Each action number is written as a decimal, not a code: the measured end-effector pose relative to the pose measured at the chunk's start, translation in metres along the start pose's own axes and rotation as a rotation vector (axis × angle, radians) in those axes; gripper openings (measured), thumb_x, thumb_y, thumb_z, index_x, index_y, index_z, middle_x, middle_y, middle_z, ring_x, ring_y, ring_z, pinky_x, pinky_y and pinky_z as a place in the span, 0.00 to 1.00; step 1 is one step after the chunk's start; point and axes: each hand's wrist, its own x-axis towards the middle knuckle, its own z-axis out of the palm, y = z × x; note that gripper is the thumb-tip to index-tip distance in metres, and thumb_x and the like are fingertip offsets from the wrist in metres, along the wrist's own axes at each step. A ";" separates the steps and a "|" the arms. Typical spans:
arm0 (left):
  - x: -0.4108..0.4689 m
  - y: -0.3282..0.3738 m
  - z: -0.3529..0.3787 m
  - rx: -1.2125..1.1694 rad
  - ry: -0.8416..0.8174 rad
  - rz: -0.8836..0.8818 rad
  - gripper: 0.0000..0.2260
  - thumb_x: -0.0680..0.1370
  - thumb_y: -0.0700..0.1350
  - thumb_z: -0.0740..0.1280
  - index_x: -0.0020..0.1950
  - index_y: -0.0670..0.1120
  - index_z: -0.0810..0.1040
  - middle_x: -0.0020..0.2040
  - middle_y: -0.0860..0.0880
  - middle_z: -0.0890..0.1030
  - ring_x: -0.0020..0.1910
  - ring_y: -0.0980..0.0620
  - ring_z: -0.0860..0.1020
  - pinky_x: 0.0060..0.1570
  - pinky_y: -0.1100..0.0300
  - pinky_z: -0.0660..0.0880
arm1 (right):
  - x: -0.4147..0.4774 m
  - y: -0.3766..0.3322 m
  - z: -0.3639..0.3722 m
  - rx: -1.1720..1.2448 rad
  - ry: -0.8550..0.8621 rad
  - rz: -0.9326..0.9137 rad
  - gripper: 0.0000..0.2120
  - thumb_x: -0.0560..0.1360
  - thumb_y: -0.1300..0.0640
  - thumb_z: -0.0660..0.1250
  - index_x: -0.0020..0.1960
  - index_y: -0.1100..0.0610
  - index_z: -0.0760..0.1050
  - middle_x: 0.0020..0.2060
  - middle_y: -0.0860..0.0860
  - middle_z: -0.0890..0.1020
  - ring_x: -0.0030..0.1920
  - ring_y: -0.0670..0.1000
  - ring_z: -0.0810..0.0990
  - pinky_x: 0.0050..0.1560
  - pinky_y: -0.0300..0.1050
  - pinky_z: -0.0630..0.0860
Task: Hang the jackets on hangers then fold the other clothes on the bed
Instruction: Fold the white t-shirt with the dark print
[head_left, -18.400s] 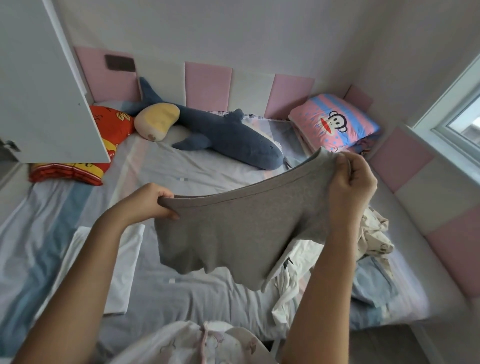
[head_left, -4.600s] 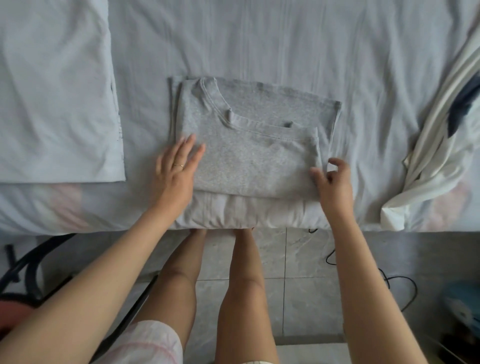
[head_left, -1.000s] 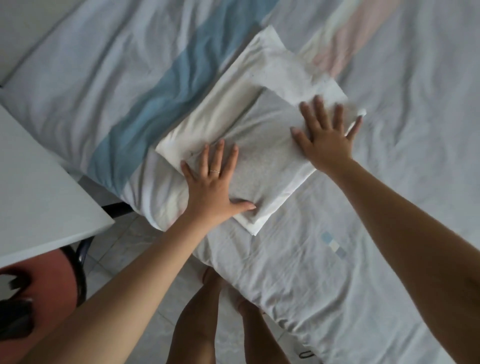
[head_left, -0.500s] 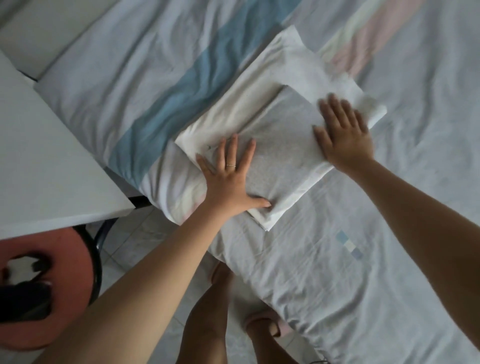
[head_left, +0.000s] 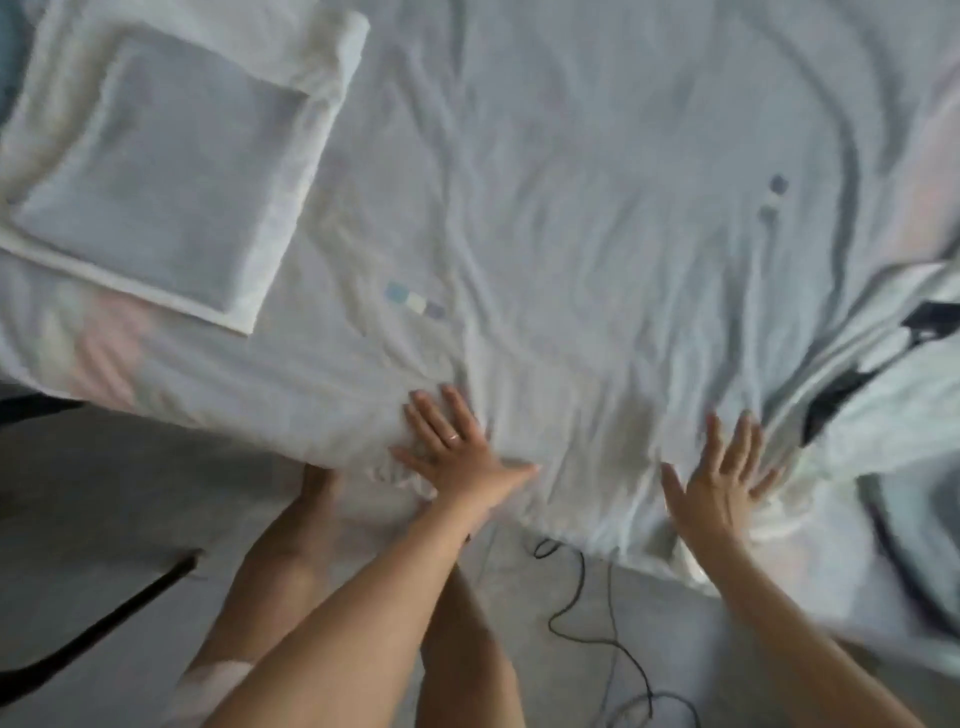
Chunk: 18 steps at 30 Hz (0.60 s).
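The folded grey t-shirt (head_left: 156, 171) lies on top of a folded white garment (head_left: 311, 104) at the upper left of the bed. My left hand (head_left: 457, 452) lies flat with spread fingers on the bed sheet (head_left: 597, 208) near its front edge. My right hand (head_left: 722, 478) is also flat and spread on the sheet, to the right. Neither hand holds anything. A white garment with dark markings (head_left: 883, 374) lies crumpled at the right, just beyond my right fingertips. The frame is blurred by motion.
The bed's front edge runs under my hands, with grey floor below. A black cable (head_left: 587, 613) trails on the floor between my arms. A dark chair leg (head_left: 104, 623) crosses the lower left. My bare legs stand against the bed.
Both hands have left the folded grey t-shirt stack and moved right to the bare sheet. The view has swung right, so the stack now sits at the upper left.
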 end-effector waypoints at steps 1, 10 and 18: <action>-0.013 0.027 0.016 0.079 -0.050 0.031 0.69 0.56 0.73 0.70 0.63 0.44 0.18 0.70 0.36 0.23 0.70 0.36 0.26 0.63 0.27 0.39 | -0.015 0.042 -0.004 0.056 -0.017 0.188 0.41 0.73 0.45 0.64 0.78 0.51 0.44 0.77 0.58 0.45 0.77 0.59 0.44 0.72 0.62 0.42; -0.023 0.093 0.084 0.487 0.003 0.017 0.79 0.44 0.71 0.76 0.61 0.43 0.14 0.67 0.37 0.20 0.69 0.36 0.24 0.61 0.24 0.41 | -0.029 0.157 0.004 0.674 0.013 0.642 0.25 0.72 0.63 0.61 0.68 0.49 0.65 0.50 0.48 0.74 0.55 0.56 0.76 0.48 0.43 0.69; -0.041 0.104 0.078 0.497 0.013 -0.047 0.76 0.48 0.67 0.78 0.67 0.45 0.19 0.70 0.41 0.22 0.70 0.39 0.25 0.63 0.27 0.40 | -0.094 0.062 -0.006 0.460 -0.365 0.049 0.11 0.70 0.69 0.56 0.49 0.61 0.71 0.44 0.59 0.77 0.47 0.62 0.75 0.40 0.50 0.69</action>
